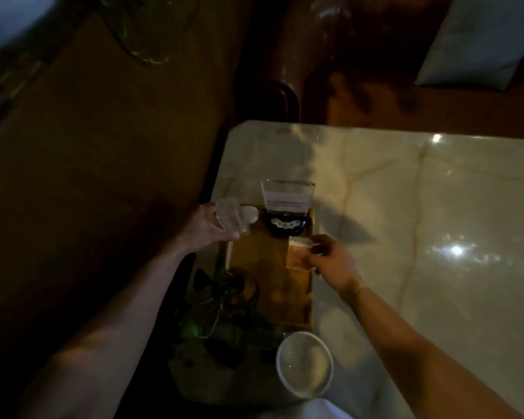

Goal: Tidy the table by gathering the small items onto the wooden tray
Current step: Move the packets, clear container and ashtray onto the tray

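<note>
A clear-sided dark-based container [287, 207] crowds the wooden tray's [260, 252] far end; a white bowl [304, 364] sits past its near end. Left hand [208, 226] grips a clear cup [232, 219] over the tray's far-left corner; right hand [330, 261] pinches a small clear box [297, 255] at its right side.

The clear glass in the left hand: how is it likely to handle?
The clear glass looks rigid and smooth, so it is probably slippery; the left hand wraps it from the side. It is held tilted above the wooden tray, and its tall shape suggests it may tip if set down carelessly. If it is glass, it is likely fragile against the marble table.
</note>
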### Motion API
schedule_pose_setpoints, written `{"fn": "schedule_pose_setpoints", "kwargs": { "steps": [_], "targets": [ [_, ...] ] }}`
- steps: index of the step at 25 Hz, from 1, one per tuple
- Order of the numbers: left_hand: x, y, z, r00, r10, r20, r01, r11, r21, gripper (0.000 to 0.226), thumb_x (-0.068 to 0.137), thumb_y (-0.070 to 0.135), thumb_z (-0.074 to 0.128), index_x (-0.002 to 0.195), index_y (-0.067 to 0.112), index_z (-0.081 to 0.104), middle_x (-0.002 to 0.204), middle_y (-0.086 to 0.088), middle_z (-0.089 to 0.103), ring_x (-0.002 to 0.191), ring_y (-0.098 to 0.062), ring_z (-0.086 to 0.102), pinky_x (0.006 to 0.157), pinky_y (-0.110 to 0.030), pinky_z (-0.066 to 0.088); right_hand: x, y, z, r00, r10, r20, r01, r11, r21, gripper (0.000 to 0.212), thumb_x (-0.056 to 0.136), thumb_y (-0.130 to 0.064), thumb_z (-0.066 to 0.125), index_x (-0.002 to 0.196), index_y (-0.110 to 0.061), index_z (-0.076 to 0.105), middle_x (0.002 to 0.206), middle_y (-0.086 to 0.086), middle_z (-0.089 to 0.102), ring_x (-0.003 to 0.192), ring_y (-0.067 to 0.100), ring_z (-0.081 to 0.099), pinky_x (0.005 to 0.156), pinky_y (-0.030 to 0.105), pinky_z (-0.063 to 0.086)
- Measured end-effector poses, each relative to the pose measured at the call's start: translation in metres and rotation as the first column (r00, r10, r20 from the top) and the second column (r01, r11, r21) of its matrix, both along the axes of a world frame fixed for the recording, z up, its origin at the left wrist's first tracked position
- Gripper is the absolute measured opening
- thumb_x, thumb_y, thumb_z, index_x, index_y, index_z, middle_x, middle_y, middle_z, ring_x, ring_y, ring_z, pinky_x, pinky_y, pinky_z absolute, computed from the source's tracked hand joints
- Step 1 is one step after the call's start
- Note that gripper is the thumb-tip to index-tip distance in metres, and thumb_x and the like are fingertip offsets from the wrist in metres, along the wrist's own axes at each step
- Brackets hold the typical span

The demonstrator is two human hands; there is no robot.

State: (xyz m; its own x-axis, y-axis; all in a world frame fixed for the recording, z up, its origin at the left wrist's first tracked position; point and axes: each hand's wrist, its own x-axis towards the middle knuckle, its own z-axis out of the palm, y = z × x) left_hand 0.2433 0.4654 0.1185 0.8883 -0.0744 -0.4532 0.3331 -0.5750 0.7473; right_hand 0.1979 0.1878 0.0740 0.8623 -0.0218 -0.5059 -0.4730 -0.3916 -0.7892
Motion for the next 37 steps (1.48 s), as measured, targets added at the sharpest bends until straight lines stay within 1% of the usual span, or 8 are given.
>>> {"fn": "schedule_pose_setpoints", "kwargs": {
  "steps": [6, 8, 11, 16, 25, 31, 34, 37],
  "targets": [
    [-0.004, 0.01, -0.06, 0.999, 0.009, -0.041, -0.008, 0.999, 0.035, 0.046, 0.065, 0.018, 0.086, 0.106, 0.019, 0.066, 0.105, 0.002, 0.068, 0.101, -0.017, 0.065, 0.084, -0.037, 0.055, 0.013, 0.036, -0.036, 0.992, -0.11, -0.06, 0.115, 0.989, 0.095, 0.035, 0.084, -0.001, 0.068, 0.117, -0.004, 0.058, 0.078, 0.007, 0.056, 0.067, 0.014, 0.055, 0.058, 0.013, 0.047],
    [-0.004, 0.01, -0.074, 0.995, -0.09, 0.036, 0.085, 0.987, 0.138, 0.05, 0.062, 0.027, 0.088, 0.106, 0.02, 0.067, 0.105, 0.006, 0.063, 0.099, -0.014, 0.061, 0.082, -0.036, 0.053, 0.018, 0.043, -0.053, 0.991, -0.086, -0.101, 0.097, 0.989, 0.111, 0.031, 0.086, -0.004, 0.066, 0.116, -0.007, 0.058, 0.094, 0.023, 0.063, 0.082, 0.024, 0.063, 0.076, 0.024, 0.054],
    [-0.004, 0.01, -0.087, 0.959, -0.227, 0.168, 0.178, 0.948, 0.264, 0.052, 0.061, 0.031, 0.088, 0.106, 0.014, 0.068, 0.105, 0.002, 0.058, 0.106, -0.02, 0.051, 0.086, -0.032, 0.043, 0.026, 0.054, -0.07, 0.995, 0.035, -0.092, -0.036, 0.999, -0.005, 0.031, 0.088, -0.012, 0.065, 0.119, -0.015, 0.06, 0.114, 0.015, 0.068, 0.104, 0.03, 0.064, 0.094, 0.043, 0.051],
    [-0.001, 0.012, -0.108, 0.906, -0.372, 0.2, 0.28, 0.883, 0.376, 0.058, 0.064, 0.034, 0.086, 0.113, 0.009, 0.068, 0.119, -0.008, 0.064, 0.124, -0.029, 0.043, 0.103, -0.039, 0.037, 0.026, 0.06, -0.08, 0.963, 0.27, -0.001, -0.262, 0.931, -0.253, 0.041, 0.091, -0.017, 0.061, 0.131, -0.018, 0.054, 0.12, 0.01, 0.067, 0.107, 0.027, 0.063, 0.085, 0.03, 0.046],
    [-0.012, 0.016, -0.142, 0.876, -0.381, 0.295, 0.252, 0.884, 0.393, 0.047, 0.063, 0.034, 0.085, 0.106, 0.026, 0.067, 0.134, 0.0, 0.048, 0.129, -0.029, 0.031, 0.102, -0.05, 0.038, 0.012, 0.072, -0.091, 0.947, 0.301, 0.114, -0.21, 0.847, -0.487, 0.045, 0.088, -0.027, 0.062, 0.131, -0.02, 0.051, 0.125, 0.006, 0.052, 0.106, 0.028, 0.057, 0.08, 0.037, 0.048],
    [-0.016, 0.015, -0.141, 0.898, -0.331, 0.289, 0.224, 0.911, 0.347, 0.053, 0.063, 0.046, 0.078, 0.111, 0.032, 0.063, 0.147, 0.001, 0.031, 0.133, -0.027, 0.023, 0.105, -0.045, 0.036, 0.002, 0.069, -0.087, 0.913, 0.307, 0.268, -0.163, 0.878, -0.449, 0.042, 0.088, -0.024, 0.065, 0.126, -0.012, 0.055, 0.121, 0.012, 0.054, 0.098, 0.031, 0.059, 0.07, 0.036, 0.05],
    [-0.02, 0.016, -0.14, 0.907, -0.281, 0.312, 0.176, 0.929, 0.325, 0.055, 0.064, 0.052, 0.076, 0.114, 0.033, 0.061, 0.15, 0.001, 0.022, 0.135, -0.016, 0.013, 0.106, -0.041, 0.032, -0.01, 0.055, -0.088, 0.771, 0.501, 0.394, -0.191, 0.772, -0.606, 0.039, 0.088, -0.03, 0.06, 0.121, -0.009, 0.059, 0.119, 0.015, 0.06, 0.103, 0.036, 0.059, 0.078, 0.045, 0.054],
    [-0.026, 0.015, -0.142, 0.919, -0.25, 0.304, 0.147, 0.934, 0.325, 0.053, 0.064, 0.053, 0.077, 0.112, 0.033, 0.063, 0.151, 0.0, 0.023, 0.135, -0.018, 0.014, 0.106, -0.044, 0.03, -0.023, 0.046, -0.097, 0.618, 0.747, 0.246, -0.353, 0.543, -0.762, 0.055, 0.091, -0.044, 0.047, 0.14, -0.019, 0.045, 0.145, 0.008, 0.047, 0.135, 0.04, 0.039, 0.108, 0.058, 0.036]
  ]
}}
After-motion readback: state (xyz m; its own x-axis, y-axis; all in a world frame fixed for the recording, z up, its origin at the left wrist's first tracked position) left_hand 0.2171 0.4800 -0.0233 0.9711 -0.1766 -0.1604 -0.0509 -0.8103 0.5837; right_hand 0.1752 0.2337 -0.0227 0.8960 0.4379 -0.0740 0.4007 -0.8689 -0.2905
